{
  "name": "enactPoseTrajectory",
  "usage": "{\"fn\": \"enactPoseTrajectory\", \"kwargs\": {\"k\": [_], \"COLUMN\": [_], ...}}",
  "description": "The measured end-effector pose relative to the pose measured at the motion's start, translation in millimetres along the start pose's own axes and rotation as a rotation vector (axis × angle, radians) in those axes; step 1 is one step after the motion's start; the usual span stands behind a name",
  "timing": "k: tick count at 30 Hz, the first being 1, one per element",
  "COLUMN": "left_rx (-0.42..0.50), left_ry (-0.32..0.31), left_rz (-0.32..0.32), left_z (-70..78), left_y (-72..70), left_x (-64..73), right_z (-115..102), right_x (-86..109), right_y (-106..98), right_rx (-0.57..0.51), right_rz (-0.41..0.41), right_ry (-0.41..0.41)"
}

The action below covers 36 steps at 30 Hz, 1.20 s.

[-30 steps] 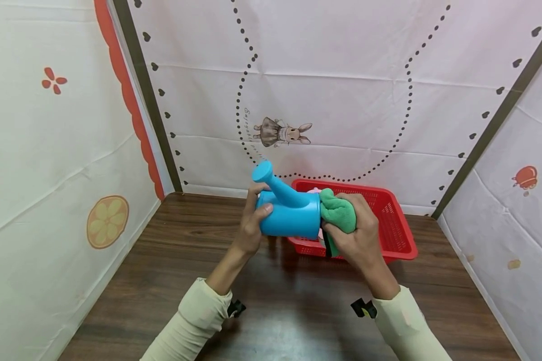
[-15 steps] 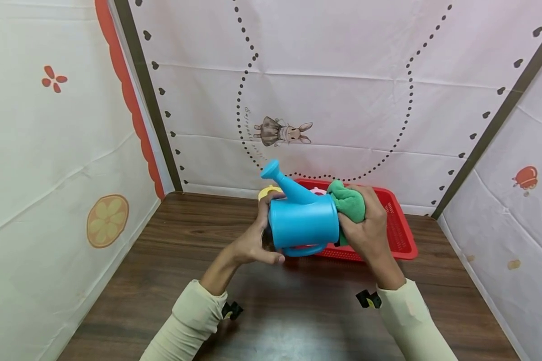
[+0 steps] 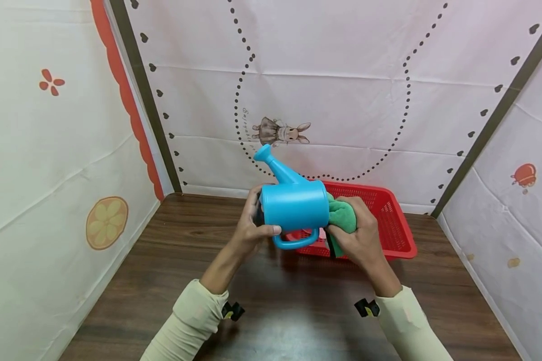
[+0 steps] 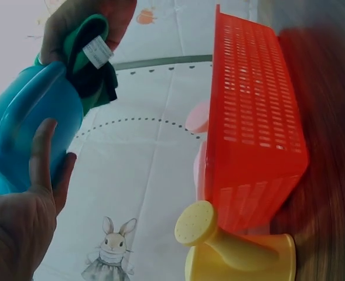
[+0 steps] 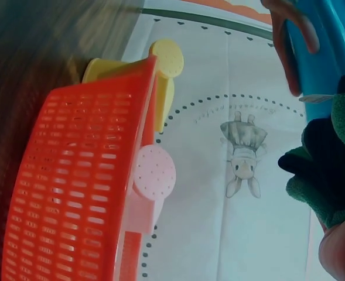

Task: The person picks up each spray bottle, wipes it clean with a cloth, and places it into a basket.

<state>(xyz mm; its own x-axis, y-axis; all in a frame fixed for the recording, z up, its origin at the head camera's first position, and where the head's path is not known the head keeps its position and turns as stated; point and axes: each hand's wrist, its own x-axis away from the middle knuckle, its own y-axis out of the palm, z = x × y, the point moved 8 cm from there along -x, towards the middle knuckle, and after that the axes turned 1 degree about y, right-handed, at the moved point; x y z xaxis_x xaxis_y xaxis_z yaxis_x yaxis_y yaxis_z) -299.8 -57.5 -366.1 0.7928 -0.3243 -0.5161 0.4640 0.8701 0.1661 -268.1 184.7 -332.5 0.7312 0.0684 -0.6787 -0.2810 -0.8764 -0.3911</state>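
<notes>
A blue watering can [image 3: 295, 205] is held on its side above the table, its spout pointing up and left and its handle toward the person. My left hand [image 3: 247, 228] grips the can's left end, thumb along the near side. At the can's right end, my right hand [image 3: 362, 231] holds a bunched green cloth [image 3: 343, 216] against it. A white label and a dark part of the cloth show in the left wrist view. The fingers behind the can are largely hidden in the head view.
Behind the hands a red perforated basket [image 3: 399, 225] stands on the wooden table [image 3: 162, 281], with a pink watering can [image 5: 154, 172] in it. Beside the basket stands a yellow watering can [image 4: 257, 257]. Printed cloth walls [image 3: 334, 110] enclose the table.
The can has rolled so that its handle shows, and over the last half second it has moved up and left. The cloth has stayed at its right end.
</notes>
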Motion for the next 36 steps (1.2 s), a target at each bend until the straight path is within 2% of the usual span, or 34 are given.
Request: {"fn": "enactPoseTrajectory", "kwargs": {"k": [6, 14, 20, 27, 31, 36], "left_rx": [-0.025, -0.042, -0.093, -0.051, -0.016, 0.021], "left_ry": [0.000, 0.050, 0.055, 0.044, 0.045, 0.049], "left_rz": [0.025, -0.049, -0.087, -0.100, -0.077, 0.001], "left_z": [0.2, 2.1, 1.0, 5.0, 7.5, 6.0], "left_y": [-8.5, -4.1, 3.1, 9.7, 10.7, 2.4], "left_x": [-1.8, -2.6, 1.9, 4.0, 3.4, 0.2], "right_z": [-11, -27, -22, -6, 2, 3], "right_x": [2.7, -6.7, -17.5, -21.0, -15.3, -4.6], "right_y": [-2, -18, -21, -14, -7, 0], "right_rx": [-0.087, -0.157, -0.152, -0.155, -0.138, -0.087], "right_rz": [0.004, 0.069, 0.095, 0.078, 0.050, 0.007], "right_ry": [-0.048, -0.104, -0.045, 0.042, 0.062, 0.050]}}
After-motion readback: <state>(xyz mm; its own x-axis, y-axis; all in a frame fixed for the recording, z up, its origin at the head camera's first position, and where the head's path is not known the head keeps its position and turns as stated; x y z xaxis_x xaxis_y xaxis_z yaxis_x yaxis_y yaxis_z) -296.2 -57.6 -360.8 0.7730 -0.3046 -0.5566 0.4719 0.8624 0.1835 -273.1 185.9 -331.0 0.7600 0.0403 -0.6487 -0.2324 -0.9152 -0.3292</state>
